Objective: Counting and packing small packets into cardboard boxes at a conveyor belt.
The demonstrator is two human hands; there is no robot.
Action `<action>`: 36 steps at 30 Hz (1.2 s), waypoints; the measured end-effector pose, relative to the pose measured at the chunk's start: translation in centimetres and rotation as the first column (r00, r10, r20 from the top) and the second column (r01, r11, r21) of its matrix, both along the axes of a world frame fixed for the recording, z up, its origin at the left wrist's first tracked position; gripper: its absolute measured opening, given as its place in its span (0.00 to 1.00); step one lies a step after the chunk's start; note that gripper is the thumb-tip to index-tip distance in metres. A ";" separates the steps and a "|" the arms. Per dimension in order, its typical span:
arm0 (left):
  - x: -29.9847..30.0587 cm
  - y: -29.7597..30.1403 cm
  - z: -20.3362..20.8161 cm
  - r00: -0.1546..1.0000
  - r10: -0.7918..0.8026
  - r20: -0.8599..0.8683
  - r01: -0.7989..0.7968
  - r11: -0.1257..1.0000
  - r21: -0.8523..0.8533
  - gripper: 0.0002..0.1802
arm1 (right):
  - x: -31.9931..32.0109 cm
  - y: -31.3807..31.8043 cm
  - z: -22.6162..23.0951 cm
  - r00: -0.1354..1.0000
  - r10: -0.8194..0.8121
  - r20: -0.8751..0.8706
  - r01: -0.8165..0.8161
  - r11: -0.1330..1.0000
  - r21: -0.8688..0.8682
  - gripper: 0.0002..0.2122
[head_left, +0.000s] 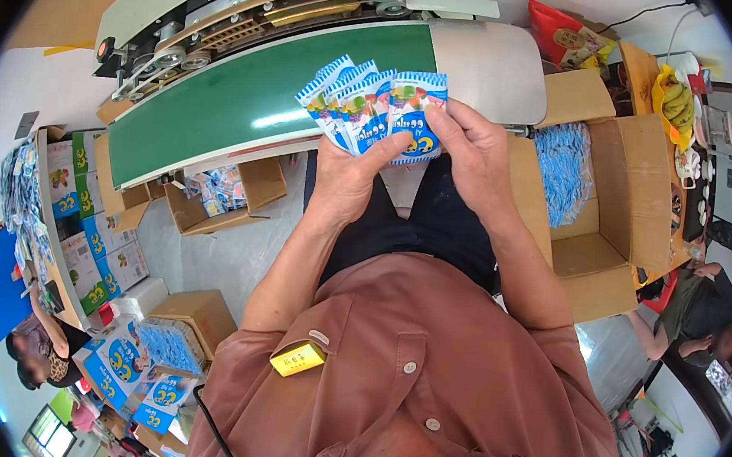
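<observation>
Several small blue-and-white striped sachets (367, 111) with fruit pictures are spread like a fan in front of me. My left hand (346, 173) is closed round the lower edges of the left ones, its thumb across their front. My right hand (477, 151) pinches the rightmost sachet (419, 89), thumb on its face and fingers behind. The sachets are held over the near edge of a green conveyor belt (263, 106). What lies behind the fan is partly hidden.
A sealing machine (263, 11) with rollers runs along the belt, with a metal plate (493, 70) at its right end. An open carton (617, 198) of blue sachets stands at right; another box (233, 199) sits below the belt. Other people work far left and right.
</observation>
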State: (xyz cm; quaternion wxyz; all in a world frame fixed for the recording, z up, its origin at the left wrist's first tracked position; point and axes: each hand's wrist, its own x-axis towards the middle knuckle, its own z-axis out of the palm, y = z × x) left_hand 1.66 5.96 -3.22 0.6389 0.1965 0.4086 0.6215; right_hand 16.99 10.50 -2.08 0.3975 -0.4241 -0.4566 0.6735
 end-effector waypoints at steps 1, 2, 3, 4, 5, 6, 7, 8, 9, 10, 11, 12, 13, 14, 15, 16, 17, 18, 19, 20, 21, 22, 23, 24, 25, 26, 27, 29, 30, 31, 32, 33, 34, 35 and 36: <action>0.1 0.0 0.0 1.000 0.000 -0.001 0.000 1.000 0.001 0.26 | -0.4 -0.1 -0.1 1.000 0.000 -0.001 0.000 1.000 0.001 0.15; 0.1 -0.1 -0.2 1.000 0.014 0.026 -0.014 1.000 -0.021 0.26 | -1.0 -0.4 -0.4 0.999 -0.049 -0.003 0.049 0.998 0.040 0.15; 0.2 -0.1 -0.3 0.998 0.029 0.053 -0.027 0.999 -0.043 0.26 | -1.6 -0.6 -0.8 0.995 -0.098 -0.008 0.098 0.992 0.079 0.15; 0.3 -0.2 -0.5 0.996 0.044 0.079 -0.039 0.997 -0.065 0.26 | -1.8 -0.8 -1.1 0.989 -0.147 -0.014 0.147 0.982 0.118 0.14; 0.3 -0.3 -0.8 0.996 0.046 0.078 -0.041 0.997 -0.064 0.26 | -1.8 -0.9 -1.3 0.989 -0.145 -0.015 0.146 0.982 0.119 0.14; 0.4 -0.3 -1.2 0.997 0.076 0.020 -0.075 0.997 -0.017 0.26 | -1.8 -1.1 -1.5 0.990 -0.134 -0.032 0.136 0.987 0.086 0.14; 0.5 -0.3 -1.4 0.993 0.109 -0.035 -0.108 0.994 0.033 0.25 | -1.8 -1.3 -1.6 0.991 -0.122 -0.050 0.125 0.991 0.054 0.14; 0.5 -0.2 -1.5 0.985 0.144 -0.089 -0.137 0.987 0.083 0.25 | -1.8 -1.4 -1.8 0.992 -0.111 -0.067 0.113 0.993 0.022 0.14; 0.4 -0.3 -1.6 0.985 0.147 -0.089 -0.140 0.987 0.084 0.25 | -1.7 -1.4 -2.0 0.992 -0.108 -0.068 0.110 0.994 0.023 0.14; 0.3 -0.3 -1.7 0.986 0.142 -0.083 -0.136 0.988 0.075 0.25 | -1.5 -1.4 -2.1 0.993 -0.089 -0.080 0.089 0.996 0.001 0.14; 0.2 -0.3 -1.6 0.988 0.137 -0.076 -0.133 0.989 0.065 0.25 | -1.3 -1.4 -2.2 0.993 -0.070 -0.093 0.068 0.997 -0.021 0.13; 0.0 -0.3 -1.5 0.989 0.131 -0.069 -0.128 0.990 0.055 0.25 | -1.1 -1.4 -2.2 0.993 -0.052 -0.106 0.048 0.998 -0.044 0.13; -0.1 -0.3 -1.5 0.989 0.132 -0.069 -0.128 0.990 0.055 0.25 | -1.0 -1.3 -2.2 0.993 -0.051 -0.106 0.047 0.998 -0.043 0.13; -0.3 -0.2 -1.5 0.989 0.138 -0.052 -0.135 0.989 0.059 0.25 | -0.9 -1.3 -2.1 0.994 -0.047 -0.099 0.042 0.997 -0.058 0.13; -0.4 -0.1 -1.5 0.989 0.143 -0.035 -0.141 0.988 0.063 0.25 | -0.8 -1.2 -2.0 0.995 -0.043 -0.091 0.036 0.997 -0.074 0.13; -0.5 -0.1 -1.4 0.989 0.149 -0.017 -0.147 0.987 0.066 0.26 | -0.8 -1.1 -1.8 0.996 -0.039 -0.084 0.031 0.996 -0.089 0.13; -0.6 0.0 -1.4 0.989 0.150 -0.017 -0.149 0.987 0.069 0.26 | -0.8 -0.9 -1.7 0.996 -0.037 -0.084 0.030 0.996 -0.087 0.13; -0.7 0.1 -1.3 0.988 0.155 -0.016 -0.154 0.987 0.053 0.25 | -0.9 -0.6 -1.6 0.995 -0.069 -0.066 0.063 0.995 -0.080 0.13; -0.8 0.1 -1.2 0.987 0.161 -0.016 -0.160 0.986 0.037 0.25 | -1.0 -0.2 -1.5 0.994 -0.100 -0.048 0.096 0.993 -0.074 0.13; -0.9 0.3 -1.1 0.986 0.166 -0.015 -0.166 0.986 0.021 0.25 | -1.1 0.2 -1.4 0.991 -0.131 -0.030 0.129 0.989 -0.066 0.13; -1.0 0.4 -1.0 0.986 0.168 -0.013 -0.168 0.986 0.023 0.25 | -1.0 0.7 -1.4 0.991 -0.130 -0.030 0.128 0.990 -0.065 0.13; -1.1 0.5 -0.9 0.982 0.187 -0.015 -0.186 0.982 0.019 0.25 | -0.9 1.4 -1.4 0.988 -0.152 -0.029 0.150 0.987 -0.060 0.13; -1.3 0.6 -0.8 0.978 0.206 -0.017 -0.206 0.979 0.015 0.24 | -0.6 2.3 -1.5 0.984 -0.174 -0.029 0.172 0.984 -0.056 0.13; -1.5 0.7 -0.6 0.974 0.224 -0.019 -0.224 0.974 0.011 0.24 | -0.3 3.2 -1.5 0.980 -0.196 -0.028 0.194 0.980 -0.052 0.13; -1.8 0.8 -0.3 0.971 0.239 -0.022 -0.239 0.971 0.012 0.24 | 0.2 4.3 -1.2 0.982 -0.190 0.019 0.191 0.975 -0.114 0.14; -2.1 0.9 -0.2 0.970 0.242 -0.020 -0.241 0.970 0.011 0.24 | 0.5 5.4 -1.3 0.982 -0.188 0.021 0.189 0.975 -0.114 0.14; -2.5 1.0 -0.1 0.968 0.248 -0.026 -0.248 0.969 0.011 0.24 | 0.7 6.5 -1.4 0.986 -0.168 0.007 0.168 0.980 -0.106 0.14; -3.2 1.2 0.0 0.964 0.264 -0.037 -0.264 0.964 0.007 0.25 | 0.8 8.1 -1.4 0.992 -0.126 -0.021 0.123 0.988 -0.092 0.15; -3.4 1.3 0.2 0.960 0.276 -0.047 -0.276 0.961 0.009 0.24 | 0.6 8.6 -1.0 0.996 -0.089 0.018 0.091 0.991 -0.095 0.14; -3.6 1.3 0.2 0.959 0.279 -0.046 -0.279 0.960 0.005 0.24 | 0.4 9.0 -1.0 0.996 -0.086 0.020 0.088 0.991 -0.097 0.14; -3.8 1.4 0.2 0.959 0.283 -0.036 -0.283 0.959 0.003 0.25 | 0.1 9.5 -1.1 0.997 -0.058 0.042 0.063 0.991 -0.117 0.14; -3.9 1.4 0.2 0.958 0.286 -0.026 -0.286 0.958 0.001 0.25 | -0.2 9.9 -1.2 0.998 -0.029 0.064 0.038 0.990 -0.138 0.15; -4.1 1.4 0.2 0.957 0.290 -0.016 -0.290 0.957 -0.002 0.25 | -0.6 10.2 -1.4 0.996 0.001 0.085 0.013 0.987 -0.159 0.15; -4.2 1.5 0.2 0.956 0.293 -0.016 -0.293 0.956 -0.006 0.25 | -1.0 10.6 -1.5 0.996 0.004 0.087 0.010 0.987 -0.162 0.15; -4.4 1.5 0.2 0.955 0.295 -0.012 -0.295 0.955 0.001 0.25 | -1.5 10.8 -1.6 0.996 0.016 0.092 -0.001 0.987 -0.162 0.15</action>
